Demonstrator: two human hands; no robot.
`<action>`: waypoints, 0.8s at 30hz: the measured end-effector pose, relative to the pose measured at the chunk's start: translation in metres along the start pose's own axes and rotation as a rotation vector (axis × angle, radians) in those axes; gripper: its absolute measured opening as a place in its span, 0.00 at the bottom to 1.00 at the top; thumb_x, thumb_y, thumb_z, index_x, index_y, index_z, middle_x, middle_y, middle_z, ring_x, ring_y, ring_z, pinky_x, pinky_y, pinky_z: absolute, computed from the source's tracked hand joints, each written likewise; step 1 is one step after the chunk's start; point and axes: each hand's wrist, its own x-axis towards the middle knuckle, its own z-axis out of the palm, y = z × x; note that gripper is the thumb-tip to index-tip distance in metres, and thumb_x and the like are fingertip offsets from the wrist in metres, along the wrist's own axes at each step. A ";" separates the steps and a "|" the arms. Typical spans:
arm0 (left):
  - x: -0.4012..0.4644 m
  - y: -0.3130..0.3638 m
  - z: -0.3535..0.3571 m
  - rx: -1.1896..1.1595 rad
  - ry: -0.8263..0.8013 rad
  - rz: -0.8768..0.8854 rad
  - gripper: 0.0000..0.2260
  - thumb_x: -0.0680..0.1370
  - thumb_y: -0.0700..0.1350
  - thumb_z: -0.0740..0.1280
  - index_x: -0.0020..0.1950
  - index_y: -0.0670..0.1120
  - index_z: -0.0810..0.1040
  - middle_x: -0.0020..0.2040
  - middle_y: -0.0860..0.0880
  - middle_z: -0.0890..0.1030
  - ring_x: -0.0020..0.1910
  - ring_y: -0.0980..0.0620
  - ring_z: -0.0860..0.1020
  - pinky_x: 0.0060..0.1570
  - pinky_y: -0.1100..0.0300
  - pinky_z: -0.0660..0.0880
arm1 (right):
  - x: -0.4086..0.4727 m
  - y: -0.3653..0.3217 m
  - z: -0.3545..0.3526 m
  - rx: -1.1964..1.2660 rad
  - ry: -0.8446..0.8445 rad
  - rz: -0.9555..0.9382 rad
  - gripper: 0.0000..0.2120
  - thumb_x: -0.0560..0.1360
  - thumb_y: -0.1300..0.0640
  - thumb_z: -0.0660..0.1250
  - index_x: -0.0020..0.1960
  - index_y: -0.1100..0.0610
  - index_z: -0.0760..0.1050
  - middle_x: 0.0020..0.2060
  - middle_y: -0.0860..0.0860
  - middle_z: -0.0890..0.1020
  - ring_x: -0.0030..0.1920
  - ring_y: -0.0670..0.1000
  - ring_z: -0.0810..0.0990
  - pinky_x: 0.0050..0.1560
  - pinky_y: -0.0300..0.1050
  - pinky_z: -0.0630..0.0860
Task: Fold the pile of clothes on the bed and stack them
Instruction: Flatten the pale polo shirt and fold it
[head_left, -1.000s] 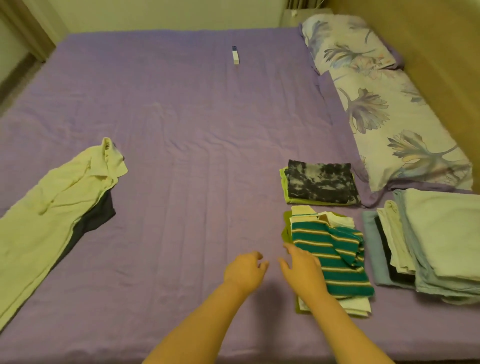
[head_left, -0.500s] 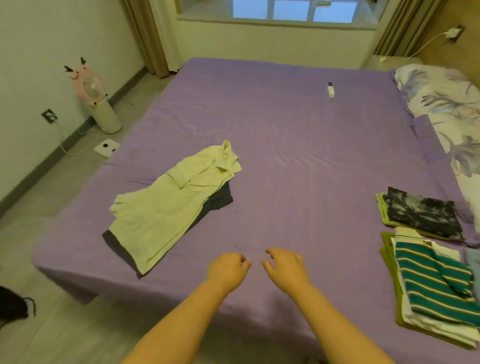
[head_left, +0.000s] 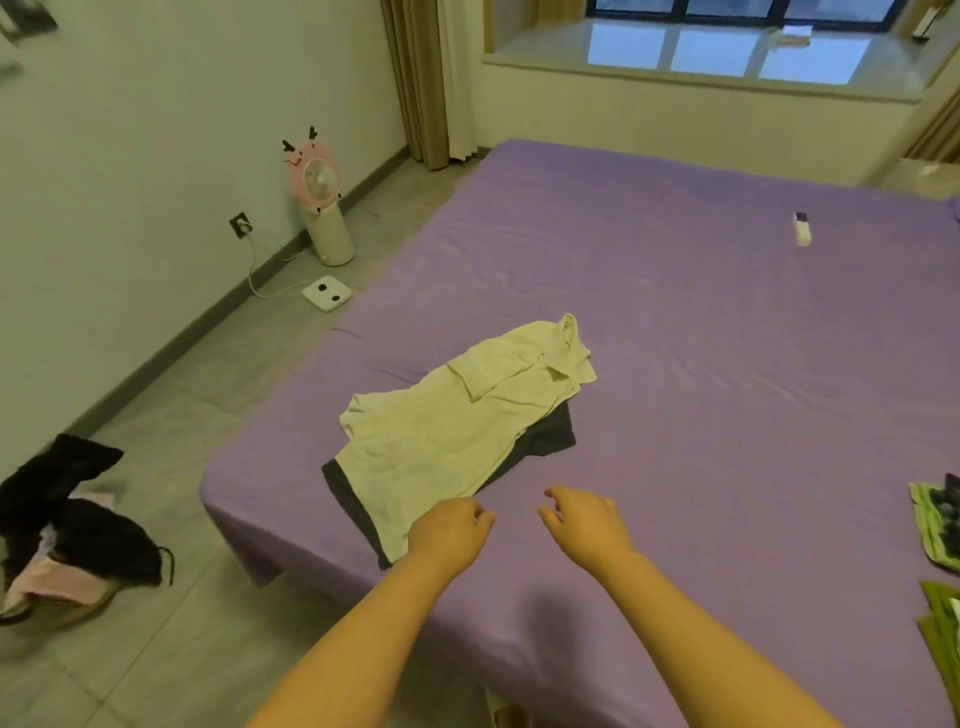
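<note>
Clothes left unfolded, a pale shirt (head_left: 462, 415) over a dark garment (head_left: 545, 441), lie spread on the bed (head_left: 701, 338); left hand (head_left: 451, 532) and right hand (head_left: 584, 522) hover near, loosely curled, seemingly empty, likely reaching.

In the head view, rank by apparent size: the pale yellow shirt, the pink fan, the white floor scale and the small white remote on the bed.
1. pale yellow shirt
2. pink fan
3. white floor scale
4. small white remote

The fan and remote lie farther from the camera, so this covers apparent size only.
</note>
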 end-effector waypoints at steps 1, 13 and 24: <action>0.009 -0.001 -0.006 0.006 0.003 -0.008 0.15 0.81 0.52 0.56 0.42 0.45 0.73 0.41 0.44 0.77 0.39 0.49 0.72 0.38 0.58 0.67 | 0.011 0.001 -0.003 0.005 0.002 0.004 0.20 0.82 0.48 0.52 0.70 0.53 0.67 0.58 0.53 0.80 0.58 0.54 0.78 0.59 0.46 0.70; 0.146 0.032 -0.052 0.081 -0.005 -0.014 0.17 0.81 0.56 0.55 0.55 0.47 0.78 0.53 0.48 0.81 0.51 0.48 0.78 0.46 0.59 0.72 | 0.151 0.052 -0.058 0.056 -0.032 0.082 0.16 0.82 0.48 0.52 0.59 0.56 0.72 0.53 0.54 0.81 0.52 0.56 0.79 0.52 0.47 0.75; 0.295 0.069 -0.059 0.089 -0.105 0.052 0.17 0.82 0.55 0.54 0.53 0.47 0.78 0.50 0.49 0.81 0.47 0.51 0.78 0.42 0.60 0.71 | 0.272 0.101 -0.071 0.203 -0.074 0.234 0.14 0.81 0.52 0.52 0.40 0.55 0.67 0.41 0.52 0.75 0.41 0.53 0.72 0.36 0.42 0.67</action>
